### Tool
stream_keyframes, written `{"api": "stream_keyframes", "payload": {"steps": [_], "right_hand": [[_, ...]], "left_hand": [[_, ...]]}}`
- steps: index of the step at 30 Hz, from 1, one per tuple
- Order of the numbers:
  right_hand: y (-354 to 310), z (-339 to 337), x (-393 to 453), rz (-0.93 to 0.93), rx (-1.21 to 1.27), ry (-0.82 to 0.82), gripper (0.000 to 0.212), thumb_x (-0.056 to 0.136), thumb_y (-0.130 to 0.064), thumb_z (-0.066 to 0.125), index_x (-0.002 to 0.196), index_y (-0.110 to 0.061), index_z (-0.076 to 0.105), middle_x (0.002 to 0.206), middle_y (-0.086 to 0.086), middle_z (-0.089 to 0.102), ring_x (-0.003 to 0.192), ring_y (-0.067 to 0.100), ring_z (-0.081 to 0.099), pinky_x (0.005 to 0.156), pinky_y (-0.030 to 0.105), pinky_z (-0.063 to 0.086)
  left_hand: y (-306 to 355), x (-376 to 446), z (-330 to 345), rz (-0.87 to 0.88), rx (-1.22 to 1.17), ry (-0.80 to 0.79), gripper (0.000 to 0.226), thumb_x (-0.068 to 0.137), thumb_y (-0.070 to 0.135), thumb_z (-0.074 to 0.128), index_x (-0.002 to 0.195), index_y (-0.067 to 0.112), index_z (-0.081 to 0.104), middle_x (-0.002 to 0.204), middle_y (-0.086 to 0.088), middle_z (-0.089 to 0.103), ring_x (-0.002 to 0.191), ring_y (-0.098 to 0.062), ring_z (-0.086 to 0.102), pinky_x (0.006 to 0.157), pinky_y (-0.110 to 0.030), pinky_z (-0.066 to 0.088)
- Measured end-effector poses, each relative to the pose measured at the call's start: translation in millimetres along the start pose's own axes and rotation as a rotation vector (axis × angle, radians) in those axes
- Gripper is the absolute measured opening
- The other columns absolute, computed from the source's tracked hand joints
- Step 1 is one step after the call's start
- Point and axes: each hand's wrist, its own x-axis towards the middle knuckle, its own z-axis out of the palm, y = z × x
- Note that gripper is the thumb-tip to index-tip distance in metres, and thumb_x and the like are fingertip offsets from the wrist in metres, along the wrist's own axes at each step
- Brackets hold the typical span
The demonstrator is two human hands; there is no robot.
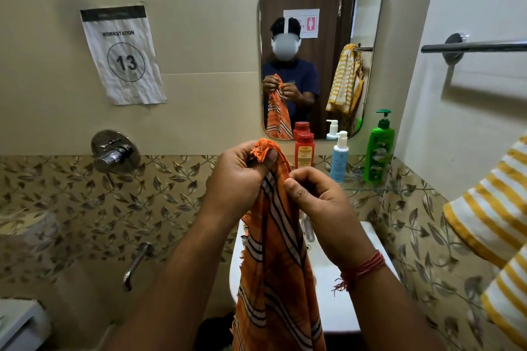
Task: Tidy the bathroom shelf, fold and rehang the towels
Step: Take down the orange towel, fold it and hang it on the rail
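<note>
Presently, centre frame: orange towel (pixel 278 259), thin woven cotton, dark and white stripes, fringed ends. Likely light, limp, non-slip; best taken at the corners. Left hand (pixel 236 177) closed on its bunched fringed top; right hand (pixel 319 202) pinching an edge just below. Remainder hangs over the white basin (pixel 328 293).

We see an evenly lit room in soft, warm light with no harsh shadows. The towel rail (pixel 479 46) casts a faint shadow on the wall at upper right. Small glints sit on the chrome tap fitting (pixel 115 151). Wide-angle distortion bends the edges, and the lower left corner looks soft and blurred.
</note>
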Motion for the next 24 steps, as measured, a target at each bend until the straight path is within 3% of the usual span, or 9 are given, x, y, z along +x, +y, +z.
{"api": "stream_keyframes", "payload": {"steps": [3, 7, 11, 14, 17, 21, 24], "right_hand": [[-1, -4, 2, -0.005, -0.011, -0.013, 0.016, 0.094, -0.028, 0.06, 0.089, -0.014, 0.065, 0.083, 0.002, 0.062, 0.081, 0.015, 0.061, 0.074, 0.031, 0.052], [-2, -2, 10, -0.114, -0.33, -0.039, 0.014, 0.097, -0.026, 0.058, 0.086, -0.018, 0.06, 0.086, -0.003, 0.057, 0.081, 0.013, 0.058, 0.071, 0.026, 0.051], [-5, 4, 13, -0.204, -0.557, -0.03, 0.017, 0.097, -0.029, 0.059, 0.089, -0.015, 0.064, 0.09, -0.004, 0.059, 0.085, 0.013, 0.059, 0.072, 0.03, 0.055], [-5, 4, 14, -0.146, -0.631, -0.125, 0.024, 0.098, -0.033, 0.056, 0.088, -0.015, 0.068, 0.093, -0.006, 0.059, 0.086, 0.01, 0.059, 0.075, 0.032, 0.056], [-5, 5, 14, -0.107, -0.67, -0.237, 0.029, 0.099, -0.033, 0.054, 0.09, -0.011, 0.07, 0.094, -0.008, 0.057, 0.085, 0.007, 0.057, 0.072, 0.02, 0.052], [-1, 8, 13, 0.053, -0.693, -0.348, 0.028, 0.1, -0.032, 0.052, 0.093, -0.01, 0.069, 0.094, -0.01, 0.054, 0.082, 0.007, 0.058, 0.063, 0.014, 0.047], [8, 9, 15, 0.106, -0.714, -0.37, 0.029, 0.101, -0.031, 0.052, 0.092, -0.01, 0.069, 0.095, -0.009, 0.054, 0.083, 0.009, 0.058, 0.064, 0.016, 0.046]], "left_hand": [[0, 2, 2, 0.018, 0.002, 0.006, 0.009, 0.094, 0.029, 0.066, 0.09, 0.026, 0.073, 0.085, 0.003, 0.077, 0.084, -0.016, 0.074, 0.084, -0.045, 0.06], [1, 6, 4, 0.057, 0.005, -0.009, 0.01, 0.096, 0.027, 0.065, 0.09, 0.024, 0.072, 0.081, 0.005, 0.076, 0.079, -0.011, 0.072, 0.076, -0.034, 0.058], [3, 12, 5, 0.068, -0.005, 0.008, 0.007, 0.095, 0.028, 0.065, 0.094, 0.025, 0.072, 0.081, 0.01, 0.075, 0.081, -0.006, 0.072, 0.074, -0.029, 0.057], [4, 15, 3, 0.083, 0.012, 0.061, 0.007, 0.095, 0.03, 0.065, 0.09, 0.029, 0.07, 0.079, 0.016, 0.075, 0.08, -0.004, 0.072, 0.073, -0.026, 0.058], [6, 19, 0, 0.076, 0.014, 0.109, 0.007, 0.095, 0.031, 0.065, 0.09, 0.03, 0.07, 0.079, 0.018, 0.075, 0.078, -0.003, 0.072, 0.074, -0.028, 0.06], [9, 23, -2, 0.075, 0.021, 0.165, 0.008, 0.096, 0.031, 0.064, 0.089, 0.033, 0.068, 0.076, 0.023, 0.073, 0.075, 0.003, 0.071, 0.067, -0.018, 0.057], [13, 30, -4, 0.066, 0.011, 0.234, 0.008, 0.096, 0.03, 0.063, 0.094, 0.029, 0.07, 0.075, 0.016, 0.074, 0.072, 0.002, 0.071, 0.065, -0.018, 0.056]]}}
